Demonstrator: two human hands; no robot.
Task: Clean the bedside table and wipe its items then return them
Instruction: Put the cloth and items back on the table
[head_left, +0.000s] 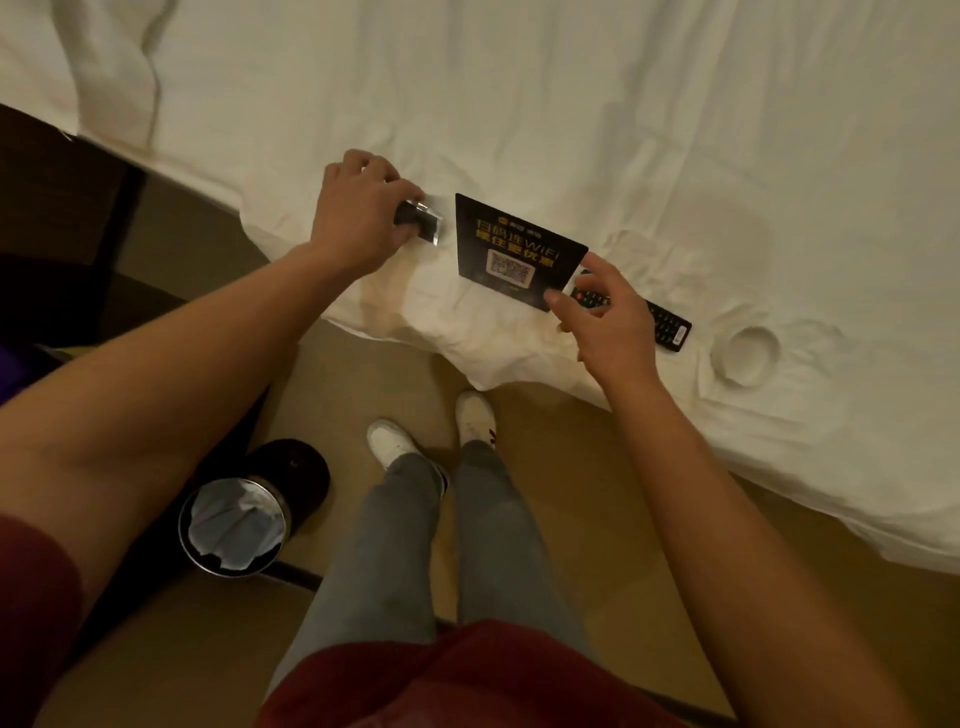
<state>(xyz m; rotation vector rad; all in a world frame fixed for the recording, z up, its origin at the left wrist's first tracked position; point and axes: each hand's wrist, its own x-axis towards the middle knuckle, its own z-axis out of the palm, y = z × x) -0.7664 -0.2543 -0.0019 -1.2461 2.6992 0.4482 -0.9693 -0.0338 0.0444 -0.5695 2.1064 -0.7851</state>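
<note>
White, rumpled bed linen (571, 130) carries the bedside items for now: a flat black rectangular card with gold print (514, 249), a long black remote control with rows of small buttons (665, 325), and a small black object with a clear or silvery end (420, 221). The left hand (358, 208) grasps that small object, fingers curled round its dark end. The right hand (602, 312) pinches the card's near right corner between thumb and fingertips, partly covering the remote just behind it. A round dent in the sheet (748, 353) sits to the right; whether something pale lies in it I cannot tell.

Risks, as I judge them: all three things lie close to the mattress edge, so a tug on the sheet or a careless lift could send the remote sliding to the floor, and the soft bedding could let the small object roll. A steel waste bin with a liner (234, 530) stands below on the left; a dropped item might land inside.

Writing on the card: "WiFi" is legible among gold Chinese characters, above a white QR code panel. No brand is readable on the remote.
</note>
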